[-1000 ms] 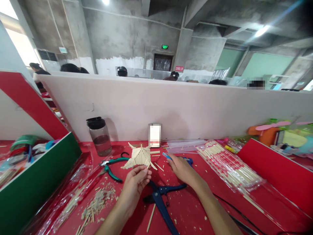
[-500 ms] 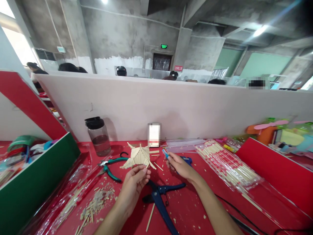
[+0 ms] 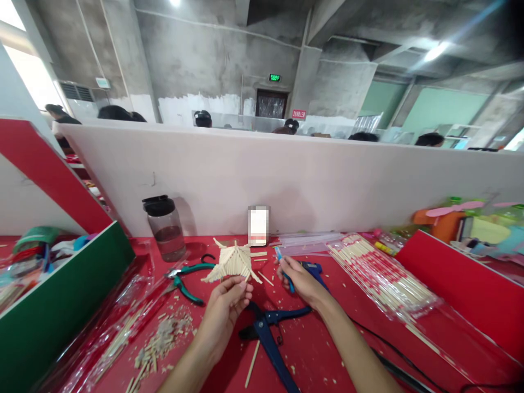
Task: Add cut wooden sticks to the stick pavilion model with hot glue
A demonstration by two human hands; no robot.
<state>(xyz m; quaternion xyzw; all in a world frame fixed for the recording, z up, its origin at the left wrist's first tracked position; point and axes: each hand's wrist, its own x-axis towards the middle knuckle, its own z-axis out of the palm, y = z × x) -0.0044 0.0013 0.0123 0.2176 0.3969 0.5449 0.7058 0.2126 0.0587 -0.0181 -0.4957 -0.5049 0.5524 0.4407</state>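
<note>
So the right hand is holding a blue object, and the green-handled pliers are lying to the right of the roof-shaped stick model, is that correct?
Not quite: the green-handled pliers lie to the left of the roof-shaped stick model, as the head view shows. The right hand is indeed holding a blue object.

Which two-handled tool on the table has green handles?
The green-handled metal pliers, left of the pale wooden-stick model; the larger metal cutter has dark blue handles.

Left hand [image 3: 227, 300] and right hand [image 3: 299, 279] are bare (slim, tapering forearms [image 3: 347, 338] too).
</note>
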